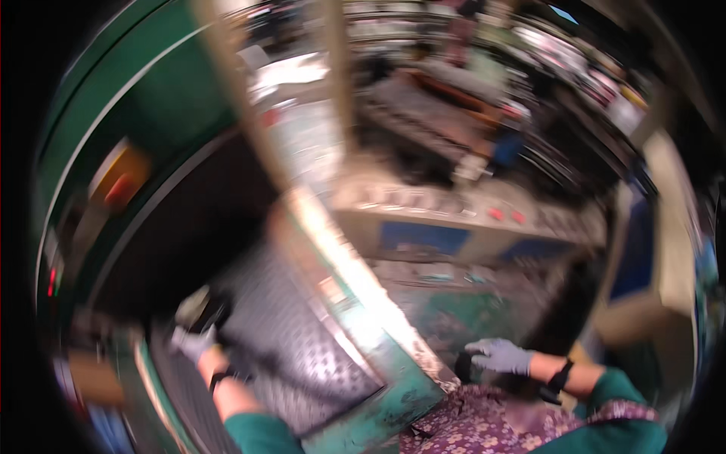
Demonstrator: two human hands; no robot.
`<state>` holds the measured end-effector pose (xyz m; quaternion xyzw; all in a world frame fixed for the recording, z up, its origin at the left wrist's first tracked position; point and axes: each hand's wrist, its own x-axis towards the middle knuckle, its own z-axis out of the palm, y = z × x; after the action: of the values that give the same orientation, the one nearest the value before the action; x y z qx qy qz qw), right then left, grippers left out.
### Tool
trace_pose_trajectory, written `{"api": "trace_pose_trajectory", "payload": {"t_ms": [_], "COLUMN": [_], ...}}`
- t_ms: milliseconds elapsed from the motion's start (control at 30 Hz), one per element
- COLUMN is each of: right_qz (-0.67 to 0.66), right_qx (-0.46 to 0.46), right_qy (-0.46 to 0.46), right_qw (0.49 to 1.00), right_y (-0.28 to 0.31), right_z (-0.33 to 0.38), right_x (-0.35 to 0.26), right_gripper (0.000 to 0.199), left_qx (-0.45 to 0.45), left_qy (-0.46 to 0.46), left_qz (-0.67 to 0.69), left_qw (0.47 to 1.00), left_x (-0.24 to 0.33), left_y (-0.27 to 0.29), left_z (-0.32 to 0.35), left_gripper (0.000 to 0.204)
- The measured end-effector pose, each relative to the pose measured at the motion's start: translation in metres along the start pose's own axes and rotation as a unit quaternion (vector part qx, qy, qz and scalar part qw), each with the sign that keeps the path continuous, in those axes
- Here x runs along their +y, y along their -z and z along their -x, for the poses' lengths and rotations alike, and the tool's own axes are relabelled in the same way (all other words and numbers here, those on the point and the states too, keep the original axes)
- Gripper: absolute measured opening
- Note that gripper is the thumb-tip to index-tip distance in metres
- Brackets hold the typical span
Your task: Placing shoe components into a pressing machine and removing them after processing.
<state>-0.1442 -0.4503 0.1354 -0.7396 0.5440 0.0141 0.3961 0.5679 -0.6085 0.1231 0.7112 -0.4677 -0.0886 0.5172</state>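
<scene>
Motion smears the whole head view. My left hand [195, 344], in a pale grey glove, reaches over the dark textured belt [265, 318] of a green machine. Its fingers close round the near end of a dark object [218, 309] with a pale yellow part; its exact kind is too blurred to tell. My right hand [501, 356], gloved likewise, is beside the machine, in front of my flowered apron. Its fingers curve over a small black object [464, 368], mostly hidden by the hand and apron.
The machine's worn green and metal edge [355, 303] runs between my hands. A dark opening under a green hood [166, 91] lies ahead on the left, with a yellow box and red button [119, 189]. Beyond stands a beige control panel [423, 208] with red buttons.
</scene>
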Motion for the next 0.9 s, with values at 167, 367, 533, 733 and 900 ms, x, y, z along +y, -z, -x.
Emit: {"api": "trace_pose_trajectory", "payload": {"t_ms": [167,367,533,733,900], "right_qz": [-0.184,-0.225,-0.277,-0.333,-0.217], "right_qx": [0.111,0.199,0.376,0.473,0.519], "right_qy": [-0.217,-0.309,-0.543,-0.624,-0.781], "right_qw": [0.952,0.902,0.698,0.524,0.272], "right_y": [-0.029,-0.099,-0.225,-0.300,-0.358], "right_z": [0.100,0.195,0.295,0.401,0.473], "right_x": [0.057,0.109,0.211,0.309,0.318], "right_gripper": [0.041,0.036,0.028,0.028,0.043], "left_qx": [0.002,-0.216,-0.285,-0.652,-0.941], "left_qy": [0.258,-0.062,-0.248,-0.222,-0.100], "left_qz": [-0.009,-0.070,-0.105,0.042,0.031], "left_qw": [0.966,0.972,0.920,0.724,0.322], "left_x": [0.164,0.249,0.317,0.365,0.455], "left_y": [-0.020,-0.114,-0.191,-0.353,-0.386], "left_z": [0.069,0.193,0.285,0.495,0.790], "left_gripper": [0.043,0.046,0.049,0.034,0.037]}}
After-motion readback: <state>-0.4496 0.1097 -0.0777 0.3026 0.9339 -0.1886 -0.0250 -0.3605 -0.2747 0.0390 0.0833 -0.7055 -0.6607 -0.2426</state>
